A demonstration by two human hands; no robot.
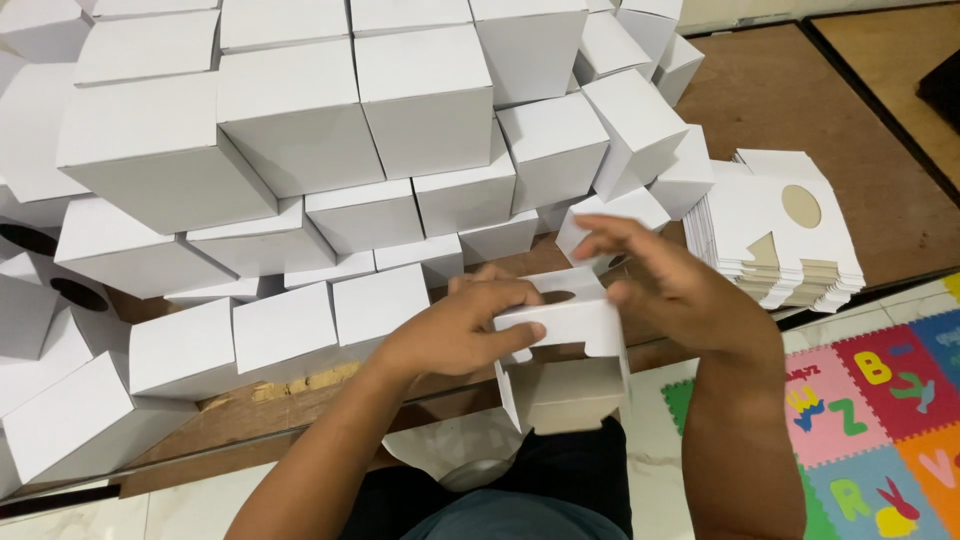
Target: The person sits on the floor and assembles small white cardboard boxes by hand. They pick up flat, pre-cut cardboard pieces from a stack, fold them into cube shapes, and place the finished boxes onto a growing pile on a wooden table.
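Both hands work on one small white box (565,345), held in front of the person's lap, just below the big pile.

L hand (465,330) holds the box's left side. Its fingers are curled over the top flap, w/ the thumb pressed along the front edge. R hand (665,285) is at the box's right top corner. Its fingers are spread wide & look blurry; its palm side touches the box, but I can't tell if it grips.

The box's top flap has an oval hole. The box's inside shows grey-brown at the bottom.

Behind the hands is a big pile of white boxes (300,150), all made up & stacked. To the right is a stack of flat boxes (775,225) on a brown mat (800,90). A foam letter mat (880,420) w/ bright colours lies bottom right.
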